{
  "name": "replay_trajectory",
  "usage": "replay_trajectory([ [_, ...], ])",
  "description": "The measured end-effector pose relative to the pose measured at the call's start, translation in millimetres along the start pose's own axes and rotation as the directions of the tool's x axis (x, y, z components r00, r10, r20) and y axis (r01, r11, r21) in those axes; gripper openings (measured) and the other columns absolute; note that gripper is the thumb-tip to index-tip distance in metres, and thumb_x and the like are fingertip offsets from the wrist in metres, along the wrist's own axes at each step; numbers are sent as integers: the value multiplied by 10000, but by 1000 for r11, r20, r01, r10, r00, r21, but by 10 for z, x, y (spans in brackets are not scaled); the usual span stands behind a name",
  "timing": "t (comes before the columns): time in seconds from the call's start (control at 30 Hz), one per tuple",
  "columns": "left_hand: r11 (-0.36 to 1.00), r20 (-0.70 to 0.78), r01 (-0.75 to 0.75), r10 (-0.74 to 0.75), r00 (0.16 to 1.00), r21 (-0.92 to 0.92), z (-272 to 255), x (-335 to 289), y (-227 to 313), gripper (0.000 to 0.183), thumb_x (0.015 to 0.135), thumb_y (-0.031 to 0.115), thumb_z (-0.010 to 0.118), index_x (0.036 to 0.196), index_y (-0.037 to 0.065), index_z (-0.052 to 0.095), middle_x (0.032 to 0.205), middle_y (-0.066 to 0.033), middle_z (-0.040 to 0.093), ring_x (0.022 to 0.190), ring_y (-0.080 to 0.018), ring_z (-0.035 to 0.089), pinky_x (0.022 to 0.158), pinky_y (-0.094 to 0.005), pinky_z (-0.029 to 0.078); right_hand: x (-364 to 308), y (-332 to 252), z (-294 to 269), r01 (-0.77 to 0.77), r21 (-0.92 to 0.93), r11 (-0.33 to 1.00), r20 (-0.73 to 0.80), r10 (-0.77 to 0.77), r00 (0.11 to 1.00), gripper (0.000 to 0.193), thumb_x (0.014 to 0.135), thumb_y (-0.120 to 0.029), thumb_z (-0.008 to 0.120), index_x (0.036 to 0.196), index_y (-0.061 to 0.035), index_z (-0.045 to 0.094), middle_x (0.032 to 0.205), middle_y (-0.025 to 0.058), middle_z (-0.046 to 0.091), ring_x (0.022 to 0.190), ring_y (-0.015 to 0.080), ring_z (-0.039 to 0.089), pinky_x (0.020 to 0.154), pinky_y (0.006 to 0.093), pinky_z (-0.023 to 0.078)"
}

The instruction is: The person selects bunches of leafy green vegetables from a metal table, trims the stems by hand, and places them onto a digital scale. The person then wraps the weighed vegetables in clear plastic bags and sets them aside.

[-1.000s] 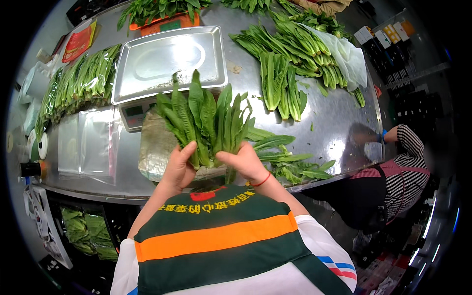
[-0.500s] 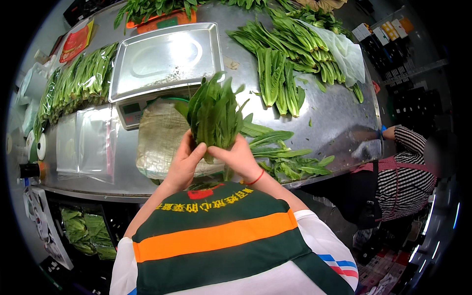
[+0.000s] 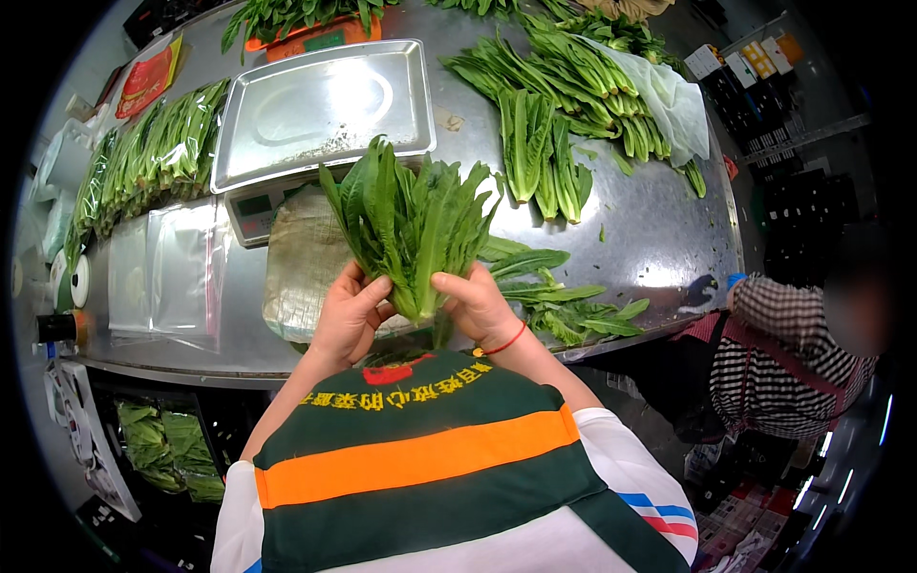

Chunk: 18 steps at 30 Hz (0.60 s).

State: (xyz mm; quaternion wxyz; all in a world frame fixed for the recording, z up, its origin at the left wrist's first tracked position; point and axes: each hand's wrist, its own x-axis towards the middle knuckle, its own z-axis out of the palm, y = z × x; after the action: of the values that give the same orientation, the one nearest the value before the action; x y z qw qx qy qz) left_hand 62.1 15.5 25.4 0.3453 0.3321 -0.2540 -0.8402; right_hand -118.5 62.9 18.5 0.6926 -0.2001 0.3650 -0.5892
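Observation:
A bunch of long leafy greens (image 3: 415, 229) is held upright in front of me, leaves fanned out and the cut base toward me. My left hand (image 3: 351, 307) grips its left side near the base, the thumb laid along the stems. On the other side my right hand (image 3: 476, 304) holds the base with thumb and fingers. Beneath the bunch lies a worn, pale cloth-like pad (image 3: 301, 263). Loose leaves (image 3: 564, 310) lie on the metal table just right of my right hand. A scale with a metal tray (image 3: 320, 110) stands beyond the bunch.
Wrapped greens (image 3: 158, 158) and clear plastic bags (image 3: 167, 277) lie at the left. A large heap of greens (image 3: 583, 91) sits at the far right, partly under a white sheet (image 3: 669, 105). Another person in a checked sleeve (image 3: 778, 310) works at the table's right edge.
The bunch has turned and its leaves have spread wider, with the pale base now showing. My hands have shifted slightly apart around it. The other person's arm has moved lower.

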Motion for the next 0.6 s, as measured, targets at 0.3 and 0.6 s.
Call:
replay_trajectory([
  [0.3, 879, -61, -137, 184, 981, 456, 118, 104, -101, 370, 752, 59, 712, 1085, -19, 573, 999, -67, 612, 900, -149, 583, 769, -277, 489, 22, 118, 182, 266, -949, 168, 243, -142, 959, 805, 732, -235, 652, 1358, 74, 251, 1360, 313, 321, 1197, 450, 423, 970, 440, 408],
  [0.6, 880, 55, -260, 260, 964, 396, 214, 438, 223, 462, 751, 31, 708, 1174, -10, 527, 1070, -84, 610, 955, -175, 592, 836, -305, 484, 126, -213, 139, 308, -836, 454, 157, -340, 927, 505, 800, -216, 691, 1206, 18, 502, 1087, 137, 577, 853, 187, 608, 707, 276, 497],
])
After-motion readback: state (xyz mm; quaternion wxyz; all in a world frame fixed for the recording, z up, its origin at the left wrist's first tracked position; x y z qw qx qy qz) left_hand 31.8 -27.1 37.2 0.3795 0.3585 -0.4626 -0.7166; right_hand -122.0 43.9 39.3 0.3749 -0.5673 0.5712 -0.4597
